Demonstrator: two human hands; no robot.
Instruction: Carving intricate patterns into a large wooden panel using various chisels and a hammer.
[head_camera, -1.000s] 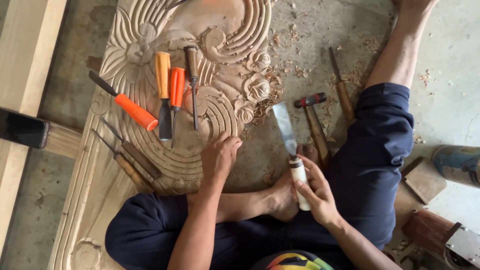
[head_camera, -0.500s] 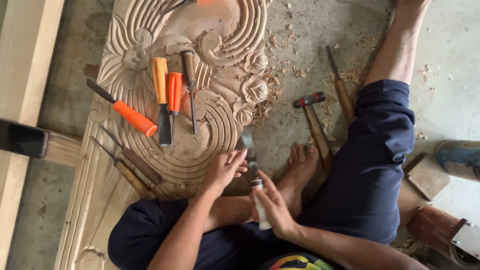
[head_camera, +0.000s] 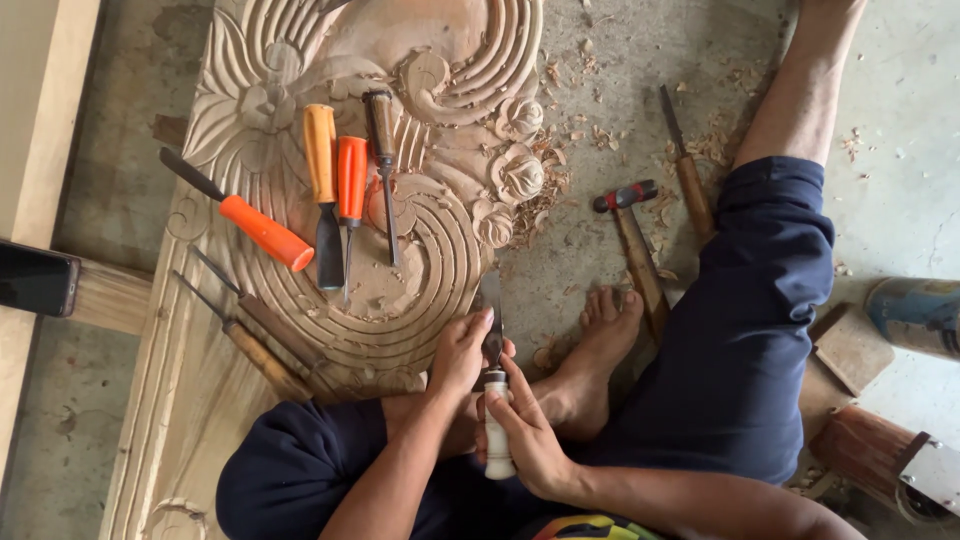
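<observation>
I sit on the floor in front of a carved wooden panel (head_camera: 440, 80) with swirls and flowers. My right hand (head_camera: 530, 435) grips the white handle of a flat chisel (head_camera: 492, 320). The blade points away from me and lies at the panel's near right edge. My left hand (head_camera: 458, 352) pinches the blade just above the handle, fingers resting against the carved rim.
Several chisels lie on the panel: orange-handled ones (head_camera: 265, 232) (head_camera: 350, 180) and wooden-handled ones (head_camera: 381, 125) (head_camera: 262, 355). A hammer (head_camera: 630, 235) and another chisel (head_camera: 688, 180) lie on the concrete floor among wood chips. My bare foot (head_camera: 598, 350) is beside them. A dark phone (head_camera: 35, 280) rests on a beam at left.
My right hand carried the white-handled chisel left from the floor to the panel's edge, and my left hand closed on its blade.
</observation>
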